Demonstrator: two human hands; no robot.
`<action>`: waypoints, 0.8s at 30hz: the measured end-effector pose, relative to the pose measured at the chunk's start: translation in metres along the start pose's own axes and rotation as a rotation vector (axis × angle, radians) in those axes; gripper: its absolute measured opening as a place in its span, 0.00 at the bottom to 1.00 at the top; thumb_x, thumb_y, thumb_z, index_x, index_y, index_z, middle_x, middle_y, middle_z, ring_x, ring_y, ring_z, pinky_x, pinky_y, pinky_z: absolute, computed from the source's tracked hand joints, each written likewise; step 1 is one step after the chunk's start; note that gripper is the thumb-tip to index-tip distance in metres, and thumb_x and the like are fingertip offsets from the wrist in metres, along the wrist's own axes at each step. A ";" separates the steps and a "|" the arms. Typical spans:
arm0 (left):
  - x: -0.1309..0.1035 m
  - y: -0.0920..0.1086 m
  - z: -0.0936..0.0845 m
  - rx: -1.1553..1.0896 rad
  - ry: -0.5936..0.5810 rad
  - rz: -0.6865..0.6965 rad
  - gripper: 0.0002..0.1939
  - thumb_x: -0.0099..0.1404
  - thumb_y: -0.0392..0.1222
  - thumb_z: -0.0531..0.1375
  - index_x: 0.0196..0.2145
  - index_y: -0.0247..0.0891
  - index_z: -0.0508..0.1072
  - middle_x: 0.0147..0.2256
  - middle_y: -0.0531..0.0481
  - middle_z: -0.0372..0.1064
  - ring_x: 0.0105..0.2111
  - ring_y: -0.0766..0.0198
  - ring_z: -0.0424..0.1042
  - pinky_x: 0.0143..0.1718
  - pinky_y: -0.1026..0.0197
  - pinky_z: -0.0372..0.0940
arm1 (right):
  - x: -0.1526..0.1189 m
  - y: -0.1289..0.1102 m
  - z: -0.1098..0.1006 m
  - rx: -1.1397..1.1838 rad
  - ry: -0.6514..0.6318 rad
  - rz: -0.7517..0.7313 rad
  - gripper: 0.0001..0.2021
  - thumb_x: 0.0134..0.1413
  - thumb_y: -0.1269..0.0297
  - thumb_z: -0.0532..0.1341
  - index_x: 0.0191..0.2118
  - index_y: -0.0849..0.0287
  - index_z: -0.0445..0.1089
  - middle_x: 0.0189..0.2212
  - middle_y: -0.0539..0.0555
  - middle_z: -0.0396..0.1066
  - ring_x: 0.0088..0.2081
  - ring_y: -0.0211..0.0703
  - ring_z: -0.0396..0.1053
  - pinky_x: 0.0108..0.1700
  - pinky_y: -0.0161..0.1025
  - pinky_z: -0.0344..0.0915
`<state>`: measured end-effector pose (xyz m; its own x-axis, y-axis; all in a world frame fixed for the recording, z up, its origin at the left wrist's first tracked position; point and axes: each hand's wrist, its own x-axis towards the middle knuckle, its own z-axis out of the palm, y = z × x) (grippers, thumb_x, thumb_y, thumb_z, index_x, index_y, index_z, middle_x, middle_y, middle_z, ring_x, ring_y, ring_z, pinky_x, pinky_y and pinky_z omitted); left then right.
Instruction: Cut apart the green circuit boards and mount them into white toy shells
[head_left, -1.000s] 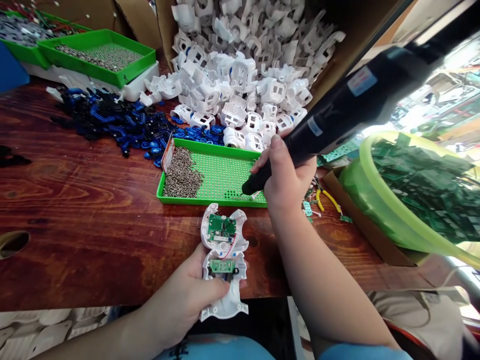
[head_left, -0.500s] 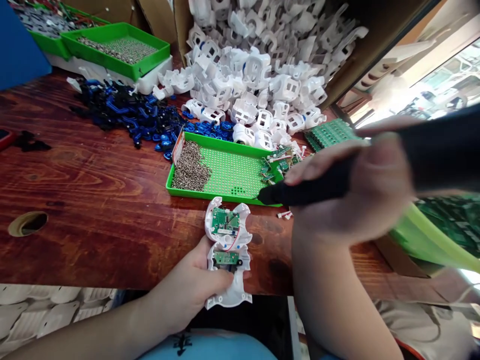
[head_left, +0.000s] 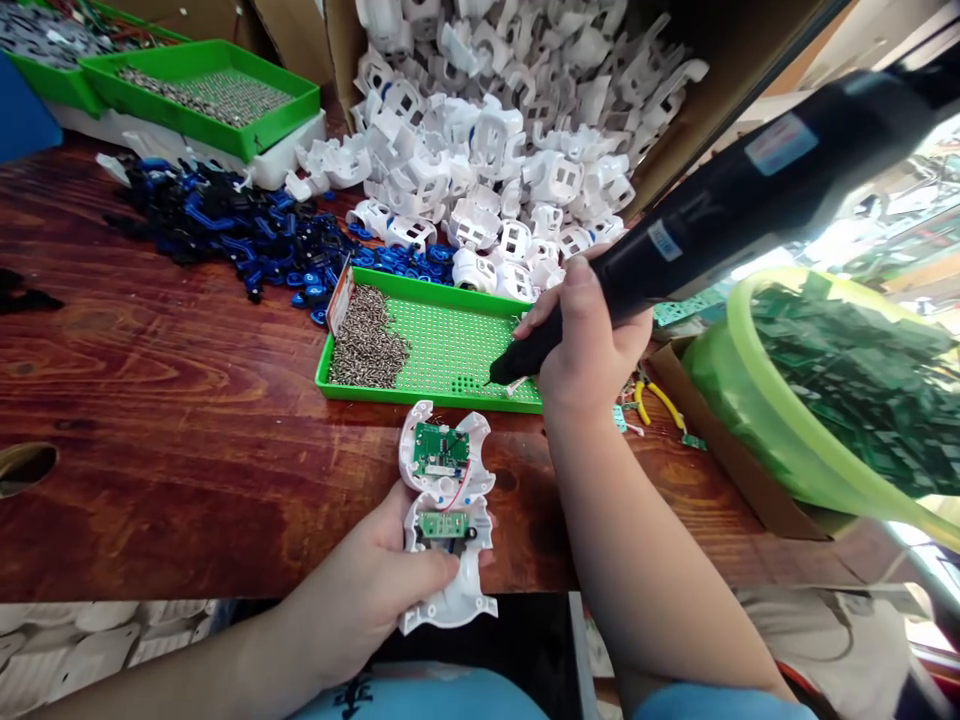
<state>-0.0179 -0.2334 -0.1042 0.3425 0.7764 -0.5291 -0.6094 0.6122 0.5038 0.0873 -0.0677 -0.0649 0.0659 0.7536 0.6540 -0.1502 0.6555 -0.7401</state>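
Note:
My left hand (head_left: 397, 560) grips a white plastic shell (head_left: 450, 590) near the table's front edge, thumb over its lower half. Inside the shell are an upper green circuit board (head_left: 441, 450), a smaller board (head_left: 442, 524) below it and a thin red wire. My right hand (head_left: 589, 345) is wrapped round a black electric screwdriver (head_left: 675, 240), which slants down to the left. Its thin tip is over the right part of a green tray (head_left: 420, 399), close to the tray's near side. Small screws (head_left: 367, 345) are heaped at that tray's left end.
White shells (head_left: 487, 150) pile up behind the tray, blue and black parts (head_left: 247, 225) to their left. Another green tray (head_left: 247, 135) stands at the back left. A yellow-green basket (head_left: 731, 340) of circuit boards and yellow-handled pliers (head_left: 664, 402) are at the right. The table (head_left: 172, 420) has a hole.
My right hand and the screwdriver have shifted left, and the tip is now over the tray's holes. The basket and pliers have come into fuller view. My left hand keeps its grip on the shell.

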 end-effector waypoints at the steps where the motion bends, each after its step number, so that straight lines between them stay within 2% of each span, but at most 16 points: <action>1: 0.000 0.000 0.000 -0.005 -0.005 0.000 0.26 0.48 0.29 0.63 0.47 0.38 0.66 0.36 0.48 0.73 0.36 0.62 0.71 0.37 0.64 0.64 | 0.000 0.000 0.000 -0.009 -0.003 0.009 0.04 0.50 0.63 0.59 0.32 0.53 0.61 0.20 0.44 0.55 0.16 0.31 0.60 0.15 0.31 0.61; 13: 0.001 0.001 0.000 -0.021 0.000 -0.005 0.27 0.49 0.28 0.63 0.48 0.37 0.66 0.37 0.48 0.73 0.33 0.65 0.72 0.33 0.67 0.64 | 0.000 0.004 -0.001 -0.022 -0.019 0.007 0.04 0.51 0.63 0.58 0.33 0.53 0.61 0.20 0.44 0.56 0.17 0.32 0.62 0.16 0.32 0.63; 18: 0.001 0.001 0.000 -0.003 -0.001 0.009 0.27 0.49 0.29 0.64 0.48 0.38 0.66 0.38 0.48 0.73 0.35 0.64 0.72 0.36 0.66 0.64 | -0.002 0.006 -0.003 -0.036 -0.023 -0.001 0.04 0.52 0.63 0.58 0.31 0.53 0.61 0.18 0.43 0.55 0.16 0.32 0.62 0.16 0.32 0.62; 21: 0.001 0.000 0.001 0.015 0.002 0.042 0.25 0.49 0.31 0.65 0.46 0.37 0.67 0.37 0.47 0.73 0.36 0.63 0.71 0.37 0.65 0.64 | -0.001 0.003 -0.002 -0.031 0.019 -0.009 0.03 0.51 0.63 0.58 0.31 0.53 0.61 0.18 0.43 0.57 0.15 0.32 0.60 0.15 0.32 0.60; 24: 0.001 0.000 0.001 0.002 0.006 0.051 0.23 0.48 0.31 0.65 0.44 0.36 0.68 0.36 0.48 0.73 0.35 0.63 0.71 0.36 0.64 0.64 | 0.001 -0.014 -0.001 0.012 0.102 -0.039 0.02 0.50 0.66 0.57 0.31 0.54 0.62 0.18 0.44 0.57 0.15 0.32 0.60 0.15 0.32 0.58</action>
<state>-0.0167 -0.2330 -0.1037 0.3069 0.8054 -0.5072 -0.6241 0.5726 0.5316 0.0902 -0.0763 -0.0536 0.1719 0.7293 0.6622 -0.1570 0.6839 -0.7124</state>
